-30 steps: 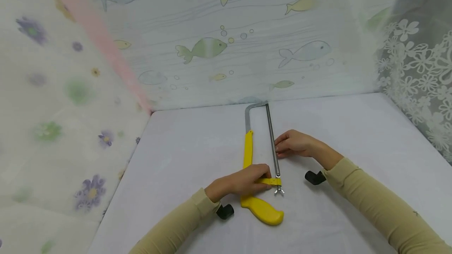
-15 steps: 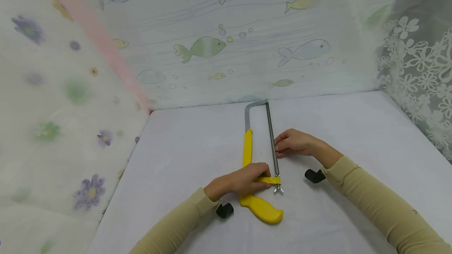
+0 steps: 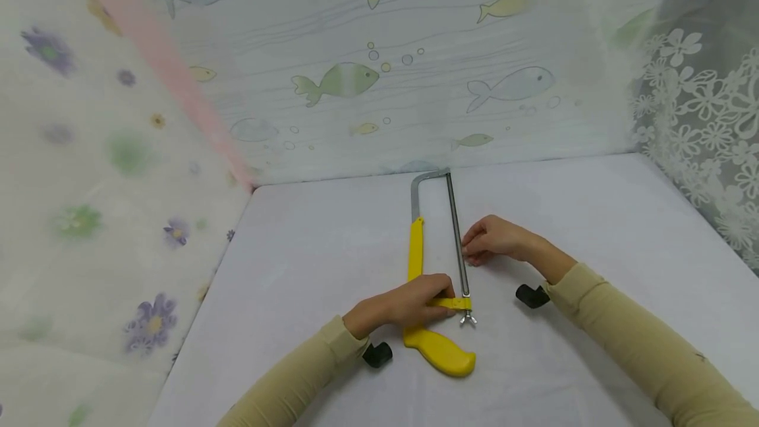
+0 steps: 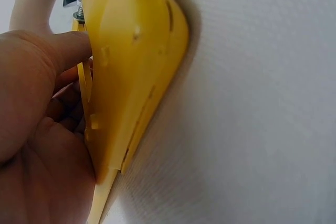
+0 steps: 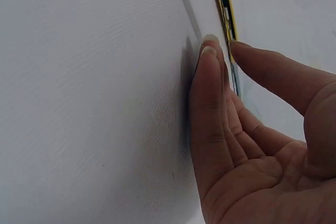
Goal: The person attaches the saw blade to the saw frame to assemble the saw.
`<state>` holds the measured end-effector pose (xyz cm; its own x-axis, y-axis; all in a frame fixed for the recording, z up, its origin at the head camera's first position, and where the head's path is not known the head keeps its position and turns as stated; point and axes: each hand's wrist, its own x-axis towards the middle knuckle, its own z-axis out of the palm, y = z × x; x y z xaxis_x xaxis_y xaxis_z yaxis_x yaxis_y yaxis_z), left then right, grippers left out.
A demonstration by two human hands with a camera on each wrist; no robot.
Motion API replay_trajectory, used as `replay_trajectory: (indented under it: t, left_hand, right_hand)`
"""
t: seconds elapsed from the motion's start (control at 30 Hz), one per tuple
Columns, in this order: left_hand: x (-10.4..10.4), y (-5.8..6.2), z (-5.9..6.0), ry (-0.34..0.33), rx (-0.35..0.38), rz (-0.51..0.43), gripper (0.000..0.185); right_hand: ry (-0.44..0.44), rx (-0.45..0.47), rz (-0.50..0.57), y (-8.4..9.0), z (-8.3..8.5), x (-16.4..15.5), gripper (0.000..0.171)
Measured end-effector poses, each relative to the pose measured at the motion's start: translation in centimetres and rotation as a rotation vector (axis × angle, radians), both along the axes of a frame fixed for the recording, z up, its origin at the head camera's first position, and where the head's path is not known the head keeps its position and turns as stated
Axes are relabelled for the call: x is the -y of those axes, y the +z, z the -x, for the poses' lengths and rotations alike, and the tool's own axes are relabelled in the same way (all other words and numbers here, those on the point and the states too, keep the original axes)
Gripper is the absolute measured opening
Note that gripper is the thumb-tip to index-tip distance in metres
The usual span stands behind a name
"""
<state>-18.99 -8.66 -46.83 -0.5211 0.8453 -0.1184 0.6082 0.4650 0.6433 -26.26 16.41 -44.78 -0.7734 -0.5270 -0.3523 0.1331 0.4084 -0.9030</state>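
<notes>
Head view: left hand (image 3: 409, 305) fingers clamped on the yellow hacksaw (image 3: 435, 348) frame, right hand (image 3: 495, 240) fingers loosely apart against the still-mounted blade (image 3: 457, 236); wing nut (image 3: 468, 320) untouched beyond the fingertips.

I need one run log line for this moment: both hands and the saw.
left hand: grips hacksaw near handle | right hand: fingers straight, at blade | saw: flat on table

I see the hacksaw (image 3: 435, 269) lying on the table (image 3: 308, 262) — left hand (image 3: 403, 305) at its handle end, right hand (image 3: 495, 240) right of its blade.
</notes>
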Motion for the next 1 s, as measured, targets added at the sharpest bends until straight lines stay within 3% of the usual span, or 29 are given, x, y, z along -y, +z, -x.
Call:
replay_trajectory:
  t: [0.4, 0.7, 1.0]
  left_hand:
    - [-0.1, -0.2, -0.1, 0.0, 0.015, 0.003, 0.013]
    - [0.1, 0.1, -0.1, 0.012, 0.018, 0.011, 0.012]
    - [0.0, 0.1, -0.2, 0.002, 0.015, -0.003, 0.012]
  right_hand:
    - [0.093, -0.071, -0.096, 0.9, -4.0, -0.8, 0.023]
    - [0.151, -0.055, -0.069, 1.6, -6.4, -0.9, 0.022]
    - [0.235, -0.008, -0.011, 0.5, -8.8, -0.8, 0.022]
